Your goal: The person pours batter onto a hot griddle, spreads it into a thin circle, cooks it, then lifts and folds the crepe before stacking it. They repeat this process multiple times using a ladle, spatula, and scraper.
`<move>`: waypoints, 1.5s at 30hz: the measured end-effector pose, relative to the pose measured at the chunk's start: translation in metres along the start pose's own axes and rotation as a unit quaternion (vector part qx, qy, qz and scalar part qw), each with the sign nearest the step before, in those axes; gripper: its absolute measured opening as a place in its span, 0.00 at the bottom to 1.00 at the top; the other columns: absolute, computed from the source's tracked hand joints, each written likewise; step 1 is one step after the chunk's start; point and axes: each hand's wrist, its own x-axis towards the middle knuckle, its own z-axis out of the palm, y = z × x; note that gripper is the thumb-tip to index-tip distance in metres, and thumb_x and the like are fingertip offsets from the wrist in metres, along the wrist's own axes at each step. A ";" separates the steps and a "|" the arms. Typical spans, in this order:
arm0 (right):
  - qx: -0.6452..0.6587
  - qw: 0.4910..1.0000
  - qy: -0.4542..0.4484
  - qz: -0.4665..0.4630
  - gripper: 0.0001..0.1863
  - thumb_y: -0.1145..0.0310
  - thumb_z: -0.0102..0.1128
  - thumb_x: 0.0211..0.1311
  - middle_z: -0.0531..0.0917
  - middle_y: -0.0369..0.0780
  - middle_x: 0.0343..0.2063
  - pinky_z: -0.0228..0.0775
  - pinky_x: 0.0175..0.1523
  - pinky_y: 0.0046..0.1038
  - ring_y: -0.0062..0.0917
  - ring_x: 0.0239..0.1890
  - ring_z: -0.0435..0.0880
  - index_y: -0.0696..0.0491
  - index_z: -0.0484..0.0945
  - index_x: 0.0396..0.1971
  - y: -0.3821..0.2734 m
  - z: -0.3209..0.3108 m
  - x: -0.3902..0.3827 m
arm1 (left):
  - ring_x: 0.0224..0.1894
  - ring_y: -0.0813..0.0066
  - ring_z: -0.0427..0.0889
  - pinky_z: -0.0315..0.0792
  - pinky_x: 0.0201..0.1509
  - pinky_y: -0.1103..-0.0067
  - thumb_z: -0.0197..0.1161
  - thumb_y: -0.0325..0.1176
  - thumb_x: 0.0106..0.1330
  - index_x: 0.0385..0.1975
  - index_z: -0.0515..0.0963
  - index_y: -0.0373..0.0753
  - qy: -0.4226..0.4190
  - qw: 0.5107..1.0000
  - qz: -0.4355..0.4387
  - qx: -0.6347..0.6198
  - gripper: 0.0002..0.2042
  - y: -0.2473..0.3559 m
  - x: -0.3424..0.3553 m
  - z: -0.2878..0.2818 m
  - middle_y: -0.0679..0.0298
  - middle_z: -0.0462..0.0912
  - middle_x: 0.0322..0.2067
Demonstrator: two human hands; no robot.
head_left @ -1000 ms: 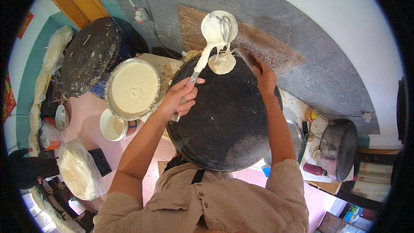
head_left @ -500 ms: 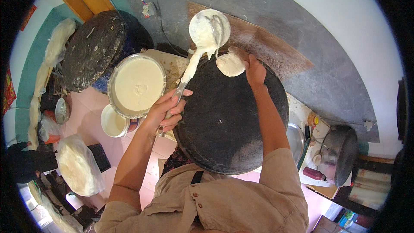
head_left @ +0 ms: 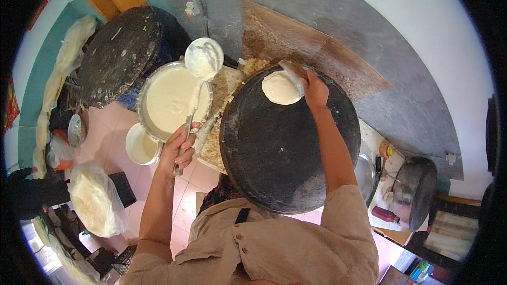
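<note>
My left hand [head_left: 178, 148] is closed around the handle of a metal ladle [head_left: 204, 59]. Batter coats its bowl and handle, and the bowl hangs above the far right rim of a basin [head_left: 139, 108] full of creamy batter [head_left: 168, 97]. On the far part of a large round black griddle [head_left: 288, 150] lies a round pool of batter [head_left: 279, 88]. My right hand [head_left: 316, 92] grips a pale, thin flat scraper [head_left: 292, 69] by its right end. The scraper's edge stands at the far right side of the pool; my fingers partly hide it.
A white bucket [head_left: 143, 150] stands below the basin, and a big dark drum [head_left: 119, 55] behind it. Plastic-wrapped pale rounds [head_left: 96, 198] sit at the left. Right of the griddle are a metal tray [head_left: 364, 175], a dark-lidded pot [head_left: 417, 192] and a red bottle [head_left: 385, 214].
The ladle has moved left and nearer, from over the griddle's far edge to the basin. The scraper, held in my right hand, now stands at the batter pool's far right side.
</note>
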 end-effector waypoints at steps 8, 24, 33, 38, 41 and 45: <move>0.064 0.992 -0.098 -0.055 0.14 0.63 0.62 0.60 0.82 0.48 0.33 0.73 0.37 0.43 0.48 0.36 0.82 0.51 0.75 0.44 -0.047 -0.018 -0.063 | 0.10 0.91 0.55 0.53 0.08 0.91 0.45 0.38 0.77 0.60 0.65 0.37 0.084 0.996 0.008 -0.042 0.18 -0.001 -0.008 -0.089 0.75 0.62 0.23; 0.097 0.980 -0.114 -0.129 0.10 0.64 0.61 0.61 0.82 0.45 0.34 0.74 0.41 0.39 0.43 0.39 0.82 0.52 0.77 0.39 -0.058 -0.029 -0.076 | 0.14 0.90 0.58 0.56 0.13 0.91 0.47 0.41 0.76 0.55 0.68 0.40 0.156 0.982 -0.099 -0.036 0.16 -0.032 0.011 -0.225 0.75 0.63 0.22; 0.166 0.974 -0.140 -0.065 0.09 0.66 0.61 0.61 0.82 0.45 0.33 0.75 0.40 0.38 0.44 0.38 0.82 0.53 0.78 0.38 -0.057 -0.053 -0.108 | 0.16 0.81 0.69 0.66 0.17 0.84 0.48 0.54 0.72 0.50 0.72 0.44 0.267 0.947 -0.126 0.126 0.21 -0.043 -0.011 -0.218 0.69 0.75 0.27; 0.092 0.982 -0.093 -0.137 0.11 0.66 0.60 0.61 0.82 0.47 0.36 0.73 0.42 0.39 0.46 0.39 0.81 0.54 0.78 0.41 -0.078 -0.012 -0.068 | 0.24 0.67 0.81 0.77 0.26 0.72 0.43 0.62 0.71 0.47 0.72 0.44 0.265 0.952 -0.135 0.077 0.26 -0.071 -0.036 -0.254 0.60 0.82 0.36; 0.097 0.966 -0.129 -0.200 0.12 0.64 0.58 0.63 0.81 0.47 0.38 0.72 0.44 0.40 0.45 0.42 0.80 0.54 0.78 0.42 -0.061 -0.010 -0.083 | 0.27 0.64 0.83 0.79 0.28 0.70 0.41 0.64 0.70 0.49 0.70 0.44 0.265 0.949 -0.137 0.099 0.28 -0.087 -0.051 -0.264 0.59 0.82 0.39; 0.052 0.947 -0.274 -0.157 0.11 0.65 0.59 0.60 0.82 0.45 0.39 0.72 0.46 0.41 0.44 0.43 0.80 0.51 0.78 0.42 -0.064 -0.053 -0.121 | 0.30 0.60 0.84 0.78 0.32 0.66 0.41 0.64 0.70 0.51 0.68 0.43 0.318 0.930 -0.173 0.058 0.29 -0.106 -0.071 -0.271 0.57 0.82 0.43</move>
